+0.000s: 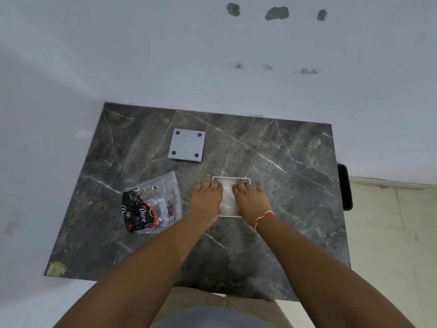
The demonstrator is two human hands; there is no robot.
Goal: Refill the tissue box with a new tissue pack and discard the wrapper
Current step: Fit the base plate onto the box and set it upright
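A white tissue box (pixel 231 179) sits open-side up on the dark marble table (pixel 283 162), with white tissues (pixel 228 197) filling it. My left hand (pixel 207 197) lies flat over the box's left side, fingers spread, palm down on the tissues and rim. My right hand (pixel 250 200), a red and white thread on its wrist, presses flat on the right side of the tissues. The empty clear plastic wrapper (pixel 151 204), printed black and red, lies crumpled to the left of my left hand. The box's grey square base panel (pixel 186 146) with four dark dots lies further back.
White walls close off the table at the back and left. A black object (pixel 344 185) hangs off the table's right edge over a pale tiled floor (pixel 390 233). A yellowish patch (pixel 55 268) marks the table's front left corner.
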